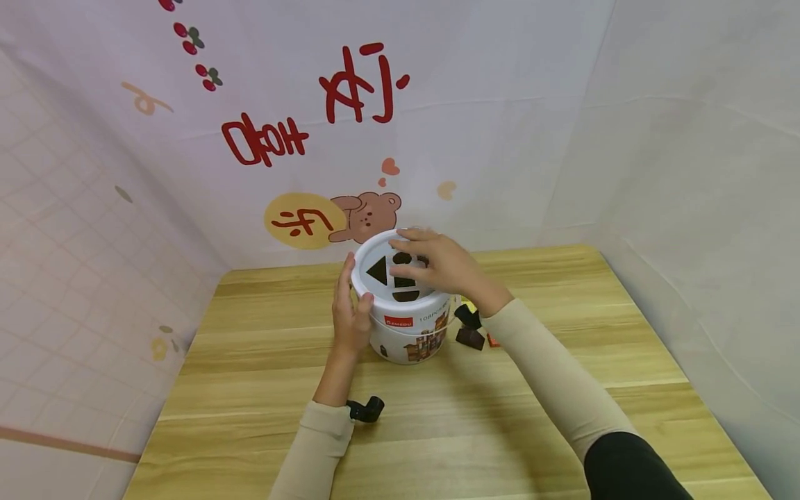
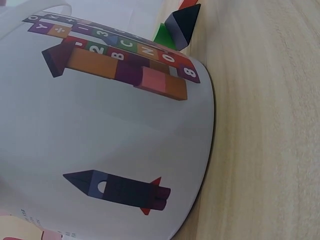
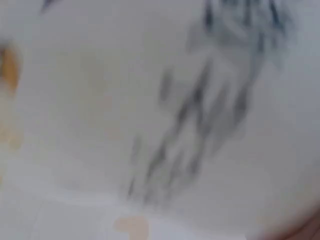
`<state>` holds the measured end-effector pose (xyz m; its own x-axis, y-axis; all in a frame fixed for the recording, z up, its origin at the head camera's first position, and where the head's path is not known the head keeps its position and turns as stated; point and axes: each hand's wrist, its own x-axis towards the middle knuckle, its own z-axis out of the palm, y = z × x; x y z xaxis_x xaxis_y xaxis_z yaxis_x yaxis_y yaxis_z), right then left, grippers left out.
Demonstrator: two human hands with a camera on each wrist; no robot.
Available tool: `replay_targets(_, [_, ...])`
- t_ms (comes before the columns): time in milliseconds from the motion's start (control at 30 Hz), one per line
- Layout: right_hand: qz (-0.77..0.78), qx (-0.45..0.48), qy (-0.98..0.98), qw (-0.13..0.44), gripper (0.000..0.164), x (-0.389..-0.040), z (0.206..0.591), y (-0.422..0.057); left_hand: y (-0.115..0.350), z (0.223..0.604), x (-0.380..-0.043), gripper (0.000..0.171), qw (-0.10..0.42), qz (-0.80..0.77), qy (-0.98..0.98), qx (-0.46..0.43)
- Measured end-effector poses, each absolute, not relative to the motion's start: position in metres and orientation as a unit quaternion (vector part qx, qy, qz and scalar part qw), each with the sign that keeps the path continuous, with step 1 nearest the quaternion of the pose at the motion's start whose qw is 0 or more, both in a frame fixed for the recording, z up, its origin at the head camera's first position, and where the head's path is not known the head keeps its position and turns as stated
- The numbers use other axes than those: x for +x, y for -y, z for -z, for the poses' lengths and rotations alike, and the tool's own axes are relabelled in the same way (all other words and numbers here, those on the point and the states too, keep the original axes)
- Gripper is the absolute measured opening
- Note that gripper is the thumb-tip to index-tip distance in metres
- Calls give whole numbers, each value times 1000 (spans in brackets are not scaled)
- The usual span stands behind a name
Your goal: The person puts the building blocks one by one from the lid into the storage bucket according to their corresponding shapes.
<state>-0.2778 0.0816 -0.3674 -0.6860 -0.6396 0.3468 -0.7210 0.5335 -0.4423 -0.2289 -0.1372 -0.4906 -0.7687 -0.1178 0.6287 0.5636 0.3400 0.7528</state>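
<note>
A white bucket (image 1: 409, 351) with printed block pictures stands upright on the table. Its white lid (image 1: 375, 295) has dark shaped openings, including a triangle. My left hand (image 1: 351, 319) holds the bucket's left side, thumb at the front of the rim and fingers further back along the wall. Over the lid's right half lies my right hand (image 1: 440, 264), its fingers extended leftward; whether every fingertip touches is unclear. The printed bucket wall (image 2: 125, 135) fills much of the left wrist view. In the right wrist view the white printed surface (image 3: 100, 110) is blurred.
Right of the bucket, partly behind my right forearm, lie dark blocks (image 1: 470, 338), a red piece (image 1: 493, 341) and a yellow piece (image 1: 469, 303). The wooden table (image 1: 262, 375) meets a printed cloth backdrop (image 1: 500, 153) behind. A black wrist device (image 1: 369, 410) sits at my left cuff.
</note>
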Motion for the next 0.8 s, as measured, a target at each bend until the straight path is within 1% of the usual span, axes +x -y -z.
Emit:
replay_targets(167, [-316, 341, 879, 102, 55, -285, 367, -124, 136, 491, -230, 75, 308, 563, 754, -141])
replay_targets(300, [-333, 301, 887, 107, 53, -283, 379, -160, 135, 490, -230, 75, 308, 565, 752, -140])
replay_targets(400, [-334, 285, 894, 90, 54, -279, 396, -180, 136, 490, -230, 76, 312, 564, 753, -134])
replay_targets(567, [-331, 268, 904, 47, 60, -271, 431, -198, 137, 491, -230, 75, 316, 570, 747, -135])
replay_targets(667, [-325, 254, 910, 34, 63, -266, 451, -209, 136, 491, -230, 75, 315, 569, 746, -139])
replay_targets(800, [-318, 246, 915, 30, 62, -259, 478, -224, 135, 492, -230, 76, 316, 567, 747, -142])
